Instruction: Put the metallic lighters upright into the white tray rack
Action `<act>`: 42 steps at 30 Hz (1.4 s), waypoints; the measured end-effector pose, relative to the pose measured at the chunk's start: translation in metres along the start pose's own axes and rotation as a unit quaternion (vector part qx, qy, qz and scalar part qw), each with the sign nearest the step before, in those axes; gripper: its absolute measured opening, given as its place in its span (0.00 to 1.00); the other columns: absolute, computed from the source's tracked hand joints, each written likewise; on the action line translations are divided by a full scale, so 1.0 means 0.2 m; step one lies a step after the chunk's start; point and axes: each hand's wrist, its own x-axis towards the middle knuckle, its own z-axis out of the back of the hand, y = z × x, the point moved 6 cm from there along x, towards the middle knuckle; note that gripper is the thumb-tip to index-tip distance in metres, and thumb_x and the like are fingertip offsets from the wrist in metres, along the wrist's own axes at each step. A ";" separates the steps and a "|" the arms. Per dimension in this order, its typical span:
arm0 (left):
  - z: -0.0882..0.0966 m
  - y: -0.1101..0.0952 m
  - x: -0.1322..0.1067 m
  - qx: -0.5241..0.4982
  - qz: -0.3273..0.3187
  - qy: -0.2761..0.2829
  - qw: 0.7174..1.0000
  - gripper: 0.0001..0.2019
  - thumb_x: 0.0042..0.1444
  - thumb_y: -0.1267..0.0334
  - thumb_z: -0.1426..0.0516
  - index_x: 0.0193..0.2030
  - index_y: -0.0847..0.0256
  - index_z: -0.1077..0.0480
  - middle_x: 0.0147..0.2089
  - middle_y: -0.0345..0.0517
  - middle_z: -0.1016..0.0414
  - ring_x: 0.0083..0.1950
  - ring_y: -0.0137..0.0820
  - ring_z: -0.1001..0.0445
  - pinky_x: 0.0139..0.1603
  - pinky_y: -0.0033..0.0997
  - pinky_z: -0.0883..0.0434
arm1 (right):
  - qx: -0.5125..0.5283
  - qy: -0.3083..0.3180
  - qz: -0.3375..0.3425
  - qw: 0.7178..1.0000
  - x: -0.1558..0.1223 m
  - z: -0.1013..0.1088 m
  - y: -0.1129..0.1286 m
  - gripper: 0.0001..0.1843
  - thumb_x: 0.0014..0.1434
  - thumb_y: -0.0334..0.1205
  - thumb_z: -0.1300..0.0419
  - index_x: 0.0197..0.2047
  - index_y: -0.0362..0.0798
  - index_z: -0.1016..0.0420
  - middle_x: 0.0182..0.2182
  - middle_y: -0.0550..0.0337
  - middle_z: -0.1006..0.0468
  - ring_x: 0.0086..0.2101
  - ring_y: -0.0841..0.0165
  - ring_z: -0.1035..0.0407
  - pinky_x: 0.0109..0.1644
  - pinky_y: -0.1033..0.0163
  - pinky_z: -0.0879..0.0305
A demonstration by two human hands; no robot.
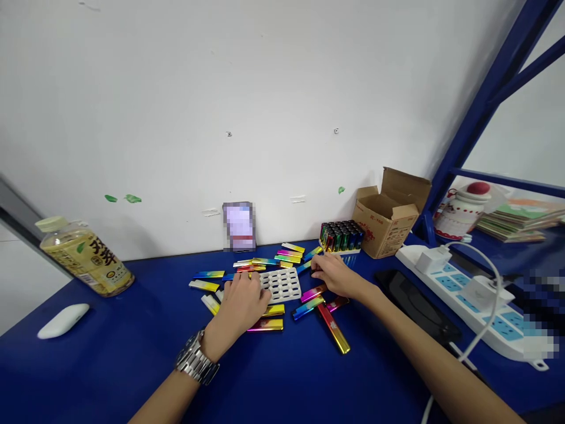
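My left hand, with a metal watch on the wrist, is curled over the left end of a white tray with rows of holes. Its thumb lies against the tray; the other fingertips are hidden. My right hand is closed, its fingers pointing down beside a blue and yellow lighter; what they hold, if anything, is hidden. Several shiny two-coloured lighters lie around the tray, among them a red and gold lighter in front and a blue and yellow-green lighter.
Upright lighters fill a white holder by the wall, beside an open cardboard box. A phone leans on the wall. To the right lie a black phone and a power strip; to the left, a bottle and a white case.
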 end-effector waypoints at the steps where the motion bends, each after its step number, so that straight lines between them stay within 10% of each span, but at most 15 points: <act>1: 0.00 0.00 0.00 0.003 0.004 0.003 1.000 0.19 0.58 0.61 0.56 0.44 0.70 0.29 0.44 0.65 0.26 0.49 0.50 0.29 0.45 0.50 0.32 | 0.001 -0.014 0.005 1.000 0.00 0.00 0.00 0.05 0.63 0.31 0.48 0.40 0.47 0.33 0.38 0.54 0.29 0.41 0.62 0.38 0.48 0.55 0.43; 19: -0.02 -0.03 0.05 -0.035 -0.003 0.008 0.999 0.17 0.60 0.62 0.55 0.45 0.68 0.31 0.44 0.62 0.28 0.49 0.48 0.29 0.43 0.44 0.32 | 0.112 -0.140 0.025 0.983 -0.05 0.07 0.03 0.12 0.68 0.41 0.58 0.43 0.47 0.37 0.39 0.52 0.28 0.40 0.63 0.35 0.47 0.55 0.38; 26: 0.01 0.17 0.10 -0.083 -0.072 -0.087 0.990 0.17 0.60 0.66 0.57 0.44 0.65 0.29 0.43 0.58 0.27 0.46 0.42 0.30 0.46 0.41 0.33 | 0.247 -0.194 -0.045 0.948 -0.08 0.10 0.02 0.15 0.68 0.46 0.60 0.51 0.48 0.43 0.23 0.66 0.34 0.24 0.69 0.36 0.30 0.64 0.40; 42: -0.07 0.28 0.12 0.023 -0.065 -0.045 0.997 0.16 0.62 0.71 0.59 0.45 0.64 0.31 0.46 0.58 0.27 0.46 0.44 0.32 0.42 0.42 0.36 | 0.237 -0.121 -0.005 0.964 -0.06 0.05 0.14 0.15 0.67 0.46 0.56 0.48 0.49 0.35 0.23 0.67 0.38 0.24 0.71 0.42 0.31 0.65 0.45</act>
